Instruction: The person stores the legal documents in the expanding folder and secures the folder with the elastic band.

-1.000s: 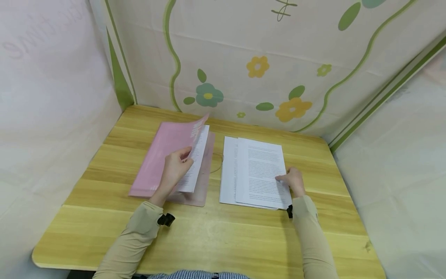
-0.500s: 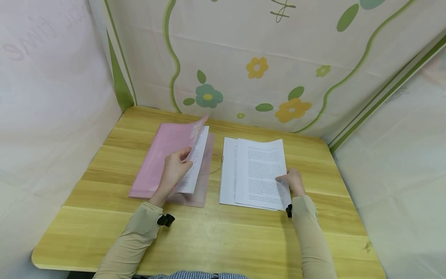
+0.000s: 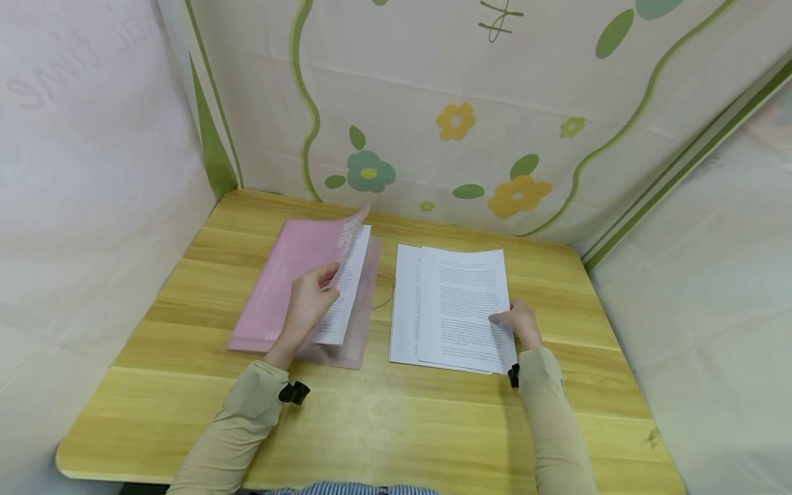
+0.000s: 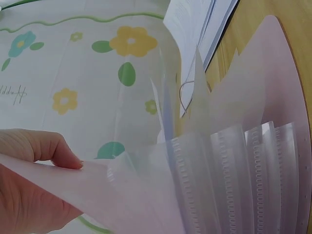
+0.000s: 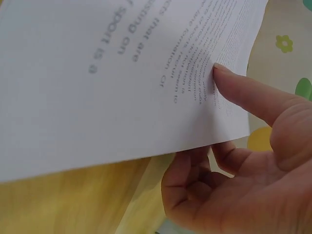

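Note:
In the head view my left hand (image 3: 305, 302) pinches the free edge of the pink folder's cover (image 3: 284, 268), holding it raised and bowed. White printed pages (image 3: 340, 302) show beneath the cover. The left wrist view reveals several clear plastic sleeves (image 4: 234, 170) inside the folder, with thumb and fingers on either side of the pink cover (image 4: 131, 195). On the right, my right hand (image 3: 524, 323) holds the right edge of a printed sheet (image 3: 464, 302), thumb on top. Up close, its other fingers (image 5: 178, 180) curl below the sheet (image 5: 122, 107). More paper (image 3: 405, 302) lies under it.
A thin loop of cord (image 3: 390, 297) lies between folder and papers on the wooden table (image 3: 383, 426). Behind the table hangs a pale fabric wall (image 3: 396, 89) printed with flowers, and fabric side walls flank both ends.
The right side of the top printed sheet has risen slightly and bows more at its far edge. My left hand and the folder have stayed almost still.

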Motion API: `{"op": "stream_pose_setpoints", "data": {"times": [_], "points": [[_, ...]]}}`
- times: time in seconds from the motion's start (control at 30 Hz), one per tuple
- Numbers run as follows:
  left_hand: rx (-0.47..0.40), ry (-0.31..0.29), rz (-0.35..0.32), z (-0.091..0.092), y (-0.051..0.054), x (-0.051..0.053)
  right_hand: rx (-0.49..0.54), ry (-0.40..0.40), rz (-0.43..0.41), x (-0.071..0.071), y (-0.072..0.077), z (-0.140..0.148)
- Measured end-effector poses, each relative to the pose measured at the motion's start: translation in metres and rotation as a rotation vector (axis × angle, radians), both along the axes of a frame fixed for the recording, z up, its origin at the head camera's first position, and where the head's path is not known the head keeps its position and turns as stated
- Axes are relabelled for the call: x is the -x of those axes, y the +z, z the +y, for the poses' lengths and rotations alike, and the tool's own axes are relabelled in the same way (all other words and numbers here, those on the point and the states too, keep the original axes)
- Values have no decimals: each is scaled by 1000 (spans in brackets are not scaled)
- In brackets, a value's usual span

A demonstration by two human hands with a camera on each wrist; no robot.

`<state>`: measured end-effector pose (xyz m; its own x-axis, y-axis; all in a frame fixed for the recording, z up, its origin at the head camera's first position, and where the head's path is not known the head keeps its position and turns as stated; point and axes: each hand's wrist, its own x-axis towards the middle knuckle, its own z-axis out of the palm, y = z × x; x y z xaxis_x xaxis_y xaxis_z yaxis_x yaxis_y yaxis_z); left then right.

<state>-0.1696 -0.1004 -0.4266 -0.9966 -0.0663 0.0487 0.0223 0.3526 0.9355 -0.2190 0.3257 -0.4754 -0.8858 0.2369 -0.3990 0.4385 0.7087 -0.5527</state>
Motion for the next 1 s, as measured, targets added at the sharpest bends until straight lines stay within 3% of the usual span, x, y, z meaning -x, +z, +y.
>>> {"op": "stream_pose_setpoints", "data": {"times": [0.4,0.73,1.0], "points": [[24,-8,-30,-5,-4,-1,30,-2,29,-6,4,2],[90,21,-14,-2,0,-1,29,38,25,-8,14,5],[126,33,19,-1,1,-2,142,42,46,-16,30,11]]}}
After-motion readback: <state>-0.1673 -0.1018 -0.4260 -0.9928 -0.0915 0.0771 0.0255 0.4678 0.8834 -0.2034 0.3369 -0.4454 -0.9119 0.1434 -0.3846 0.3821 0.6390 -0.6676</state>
